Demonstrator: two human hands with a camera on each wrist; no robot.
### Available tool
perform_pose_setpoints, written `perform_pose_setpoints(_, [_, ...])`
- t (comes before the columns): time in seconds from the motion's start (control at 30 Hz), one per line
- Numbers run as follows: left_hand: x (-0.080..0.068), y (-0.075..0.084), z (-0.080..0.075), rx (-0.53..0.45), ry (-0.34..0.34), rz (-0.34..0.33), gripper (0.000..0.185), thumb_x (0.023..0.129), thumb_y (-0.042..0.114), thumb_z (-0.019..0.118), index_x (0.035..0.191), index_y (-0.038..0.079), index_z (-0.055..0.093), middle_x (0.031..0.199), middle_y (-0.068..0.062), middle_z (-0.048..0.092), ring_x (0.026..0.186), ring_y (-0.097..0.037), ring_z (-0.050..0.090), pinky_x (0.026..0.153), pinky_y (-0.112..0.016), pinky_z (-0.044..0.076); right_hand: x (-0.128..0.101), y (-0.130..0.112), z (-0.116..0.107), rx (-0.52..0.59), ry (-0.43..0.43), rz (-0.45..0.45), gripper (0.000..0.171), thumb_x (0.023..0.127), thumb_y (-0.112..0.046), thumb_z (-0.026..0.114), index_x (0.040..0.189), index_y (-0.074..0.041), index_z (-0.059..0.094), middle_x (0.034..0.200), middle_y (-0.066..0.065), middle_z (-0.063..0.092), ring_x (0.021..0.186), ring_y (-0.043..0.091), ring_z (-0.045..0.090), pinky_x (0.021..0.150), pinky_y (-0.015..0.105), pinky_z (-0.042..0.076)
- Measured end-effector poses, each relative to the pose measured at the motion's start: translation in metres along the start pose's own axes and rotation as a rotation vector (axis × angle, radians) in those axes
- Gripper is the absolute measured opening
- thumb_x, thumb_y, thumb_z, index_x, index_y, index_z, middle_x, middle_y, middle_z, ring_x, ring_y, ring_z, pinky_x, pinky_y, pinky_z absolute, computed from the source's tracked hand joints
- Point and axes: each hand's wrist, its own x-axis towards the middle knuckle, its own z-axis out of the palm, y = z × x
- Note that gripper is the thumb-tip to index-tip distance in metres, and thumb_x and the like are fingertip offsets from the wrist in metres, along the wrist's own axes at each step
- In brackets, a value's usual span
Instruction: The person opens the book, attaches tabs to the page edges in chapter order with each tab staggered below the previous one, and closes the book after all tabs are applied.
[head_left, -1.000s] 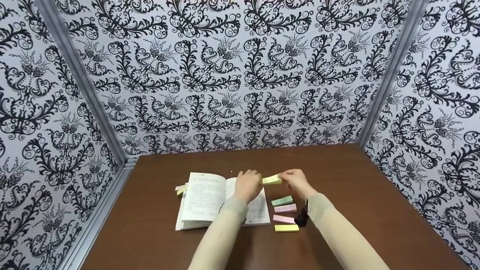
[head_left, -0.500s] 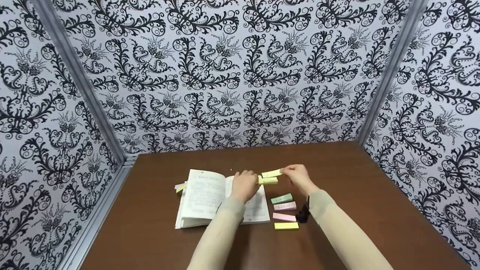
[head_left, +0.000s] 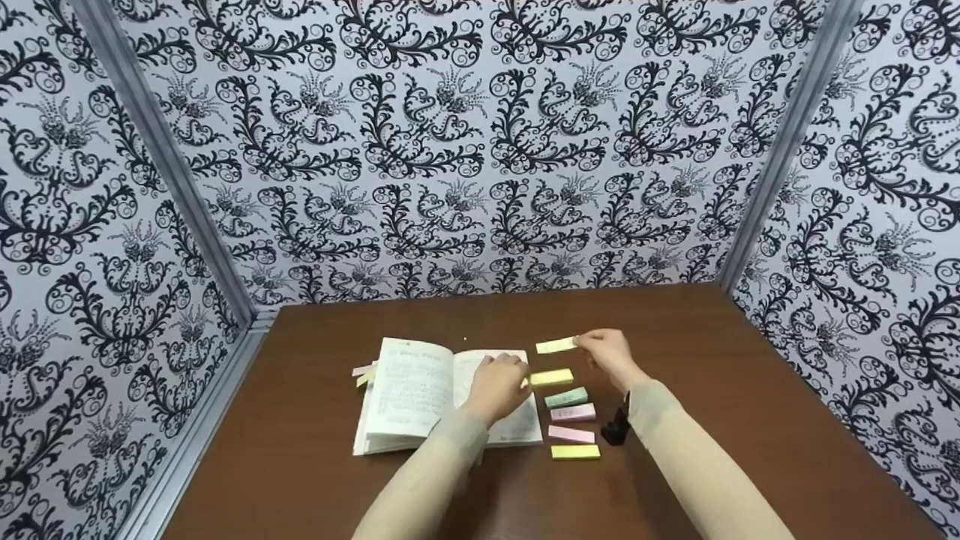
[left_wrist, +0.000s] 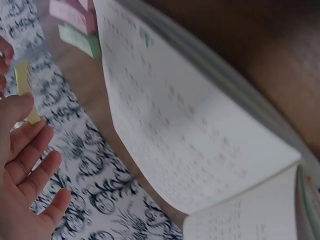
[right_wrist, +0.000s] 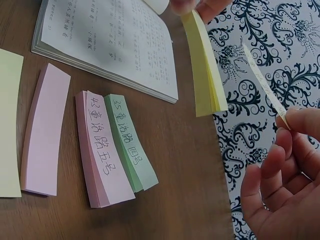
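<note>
Rightward, right hand (head_left: 611,352) pinching thin yellow paper sticky note (head_left: 556,345); left hand (head_left: 499,382) apparently gripping thick yellow sticky-note pad (head_left: 551,376) beside open white book (head_left: 420,390).

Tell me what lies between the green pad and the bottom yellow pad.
Two pink pads, side by side in the column between the green pad and the yellow pad; the head view shows it.

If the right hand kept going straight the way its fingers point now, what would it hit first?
Probably nothing close. The right hand pinches a single yellow note pointing left, above the table; the book lies lower, and depth is unclear.
</note>
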Motion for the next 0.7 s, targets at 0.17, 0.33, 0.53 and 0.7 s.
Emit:
perform_pose_setpoints(0.17, [-0.01,0.014,0.001,-0.009,-0.002,0.104,0.015,0.079,0.035,0.074,0.081,0.021,0.069,0.079,0.009,0.062,0.078,-0.013,0.058,0.069,-0.033,0.045,0.001,0.001,0.0,-0.002,0.0,-0.003,0.018,0.086,-0.009,0.069,0.09,0.009,0.071,0.067,-0.002,0.06,0.045,0.007,0.044,0.045,0.021,0.038])
perform_pose_setpoints(0.33, [-0.02,0.032,-0.003,0.022,-0.046,0.214,0.019,0.077,0.04,0.075,0.077,0.023,0.067,0.077,0.009,0.059,0.076,-0.012,0.058,0.067,-0.032,0.043,0.001,0.005,-0.001,-0.002,-0.003,0.002,0.017,0.087,-0.009,0.068,0.089,0.008,0.071,0.063,-0.002,0.057,0.045,0.007,0.043,0.045,0.022,0.037])
perform_pose_setpoints(0.53, [-0.03,0.05,-0.006,0.054,-0.088,0.316,0.017,0.077,0.044,0.074,0.077,0.027,0.07,0.077,0.012,0.062,0.074,-0.01,0.058,0.062,-0.028,0.04,0.001,0.008,-0.003,-0.033,-0.002,0.0,0.018,0.087,-0.01,0.069,0.088,0.008,0.071,0.067,-0.001,0.059,0.045,0.007,0.045,0.047,0.023,0.039])
perform_pose_setpoints(0.7, [-0.036,0.056,-0.006,0.047,-0.129,0.365,0.016,0.077,0.039,0.072,0.072,0.025,0.066,0.075,0.01,0.06,0.072,-0.011,0.057,0.06,-0.028,0.039,0.002,0.011,-0.006,-0.073,0.015,0.001,0.018,0.086,-0.013,0.07,0.087,0.005,0.072,0.074,0.001,0.063,0.048,0.009,0.049,0.049,0.024,0.043])
